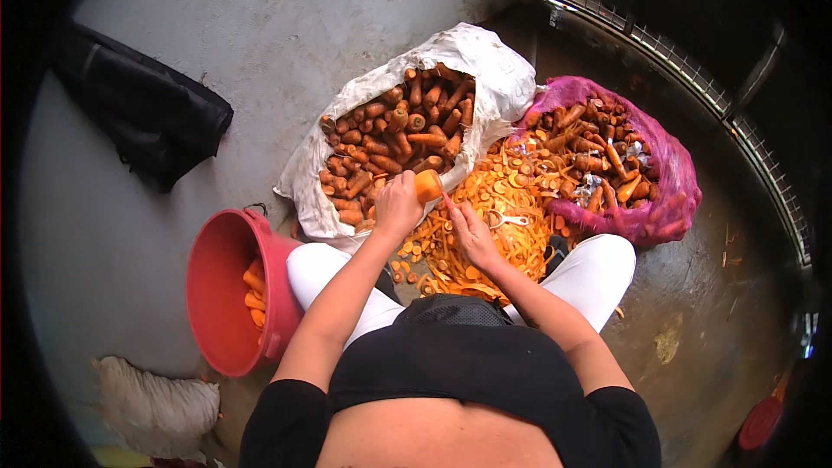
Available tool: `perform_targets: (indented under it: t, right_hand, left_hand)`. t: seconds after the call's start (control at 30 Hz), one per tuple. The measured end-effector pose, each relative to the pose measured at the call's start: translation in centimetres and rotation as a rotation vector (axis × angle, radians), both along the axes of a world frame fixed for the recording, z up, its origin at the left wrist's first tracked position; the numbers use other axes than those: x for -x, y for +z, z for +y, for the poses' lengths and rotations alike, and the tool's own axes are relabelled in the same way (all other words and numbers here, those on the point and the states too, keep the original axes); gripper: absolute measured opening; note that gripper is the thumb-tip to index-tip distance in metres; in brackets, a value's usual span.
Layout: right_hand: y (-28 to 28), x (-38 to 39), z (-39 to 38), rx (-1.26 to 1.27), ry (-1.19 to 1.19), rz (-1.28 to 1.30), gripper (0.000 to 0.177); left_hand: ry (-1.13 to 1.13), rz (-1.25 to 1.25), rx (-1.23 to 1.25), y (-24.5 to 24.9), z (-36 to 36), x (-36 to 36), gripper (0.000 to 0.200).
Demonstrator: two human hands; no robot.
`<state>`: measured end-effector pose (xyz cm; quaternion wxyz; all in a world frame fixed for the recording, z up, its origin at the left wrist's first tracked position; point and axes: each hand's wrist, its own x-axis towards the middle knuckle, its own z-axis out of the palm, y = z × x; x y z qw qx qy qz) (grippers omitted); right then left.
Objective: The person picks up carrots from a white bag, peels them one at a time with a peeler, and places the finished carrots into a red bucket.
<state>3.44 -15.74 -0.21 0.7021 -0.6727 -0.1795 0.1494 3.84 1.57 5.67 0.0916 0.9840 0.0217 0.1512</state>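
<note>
My left hand [399, 205] is closed around a peeled orange carrot [427, 185], its thick end pointing right. Just right of it, my right hand [471, 232] grips a small tool with a thin reddish part [448, 200] near the carrot; its blade is too small to make out. Below both hands lies a heap of orange peelings and cut carrot ends [511, 182], with a white-handled peeler [507, 219] on top. Behind my left hand, an open white sack [498, 65] holds unpeeled carrots [403, 134].
A pink mesh sack [676, 173] with carrots and scraps stands at the right. A red bucket [204, 295] holding peeled carrots [255, 293] is at the left. Farther out are a black cloth item [143, 104], a pale sack [160, 403] and a metal grating [693, 87].
</note>
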Motion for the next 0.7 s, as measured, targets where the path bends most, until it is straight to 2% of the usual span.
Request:
perform_targets:
  t: [0.07, 0.33, 0.57, 0.6, 0.7]
  right_hand:
    - [0.2, 0.2, 0.1, -0.006, 0.012, 0.058, 0.030]
    - [0.0, 0.4, 0.4, 0.048, -0.022, -0.043, 0.035]
    - [-0.1, 0.9, 0.7, 0.033, -0.043, -0.054, 0.034]
    - [-0.4, 0.5, 0.2, 0.128, 0.071, -0.042, 0.048]
    - [-1.2, 1.1, 1.0, 0.106, -0.036, -0.058, 0.040]
  left_hand:
    - [0.007, -0.004, -0.004, -0.1, 0.0, 0.2, 0.027]
    - [0.047, -0.006, -0.029, -0.3, -0.1, 0.5, 0.029]
    - [-0.002, -0.135, -0.072, -1.6, 0.7, 0.8, 0.029]
    - [-0.003, -0.152, -0.078, -1.7, 0.7, 0.8, 0.030]
    - [0.000, -0.160, -0.128, -2.2, 0.7, 1.0, 0.031]
